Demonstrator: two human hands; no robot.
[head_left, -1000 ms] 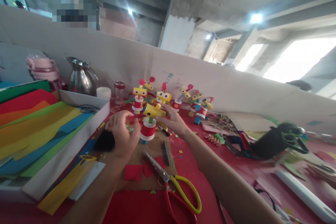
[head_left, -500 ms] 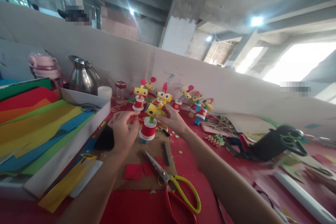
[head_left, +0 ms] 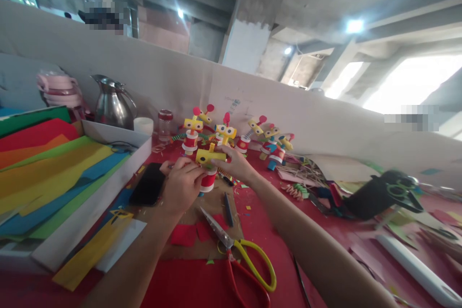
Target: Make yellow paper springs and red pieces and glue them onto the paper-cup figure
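Note:
In the middle of the table stands a paper-cup robot (head_left: 208,183) with a red and white cup body. Its head is a yellow paper tube (head_left: 206,156) with a dark eye disc and a small yellow piece on top. My right hand (head_left: 236,164) grips the tube's right end between thumb and fingers. My left hand (head_left: 183,184) is closed at the front left, its fingertips pressed just under the head, where they hide the neck and part of the cup. Nearer me lie open-handled scissors (head_left: 227,241), a dark pen (head_left: 228,209) and red paper pieces (head_left: 183,236) on a brown board (head_left: 180,252).
Several finished paper robots (head_left: 193,125) line the back near a white partition. A white box (head_left: 119,137) of coloured sheets stands left, a phone (head_left: 147,184) beside it. A steel jug (head_left: 113,106) and glass jar (head_left: 165,127) are behind. A black holder (head_left: 375,195) lies right.
My left hand has moved right, from beside the robot to under its head, uncovering more of the phone. The yellow head has turned more level and shifted slightly left and down.

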